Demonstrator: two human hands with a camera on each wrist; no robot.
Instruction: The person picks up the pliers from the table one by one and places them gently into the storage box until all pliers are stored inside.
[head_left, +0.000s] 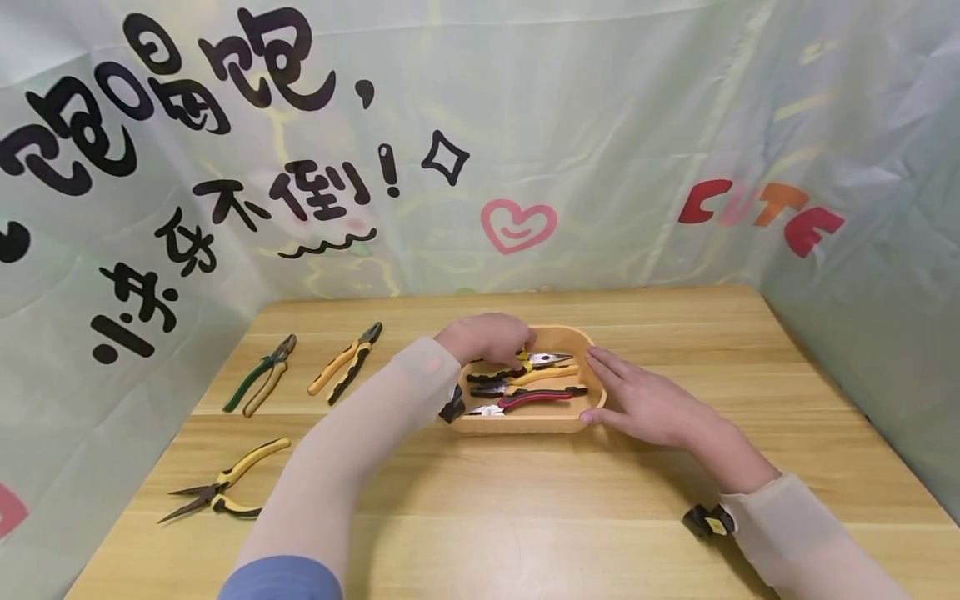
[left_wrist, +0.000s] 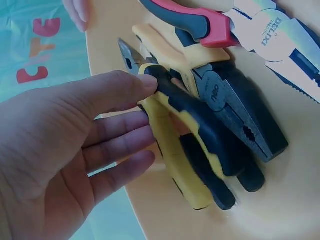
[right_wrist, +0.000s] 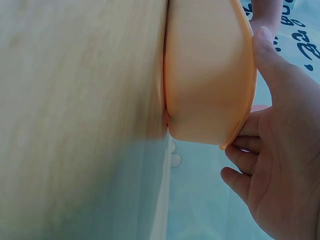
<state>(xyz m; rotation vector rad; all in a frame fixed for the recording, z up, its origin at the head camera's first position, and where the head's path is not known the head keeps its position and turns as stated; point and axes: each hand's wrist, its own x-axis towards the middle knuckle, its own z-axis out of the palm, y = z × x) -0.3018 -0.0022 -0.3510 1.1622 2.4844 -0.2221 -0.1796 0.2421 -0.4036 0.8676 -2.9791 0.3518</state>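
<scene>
An orange plastic bin [head_left: 525, 425] stands on the table with several pliers in it. My left hand [head_left: 491, 337] reaches in at its back left. There it pinches yellow-and-black long-nose pliers [left_wrist: 167, 152] near the pivot, thumb on top and fingers beneath, as the left wrist view shows. Beside these lie yellow-and-black combination pliers [left_wrist: 235, 110], and red-and-black pliers [left_wrist: 270, 37] rest closer to the bin's front. My right hand [head_left: 652, 404] grips the bin's right end, its thumb at the front corner and its fingers over the rim farther back.
Left of the bin, on the wooden table [head_left: 750, 358], lie green-and-beige pliers [head_left: 276, 358] and orange-and-black combination pliers [head_left: 364, 340]. Closer to me, yellow-handled long-nose pliers [head_left: 222, 482] lie with jaws spread, partly behind my left arm. A printed cloth [head_left: 600, 150] hangs behind the table.
</scene>
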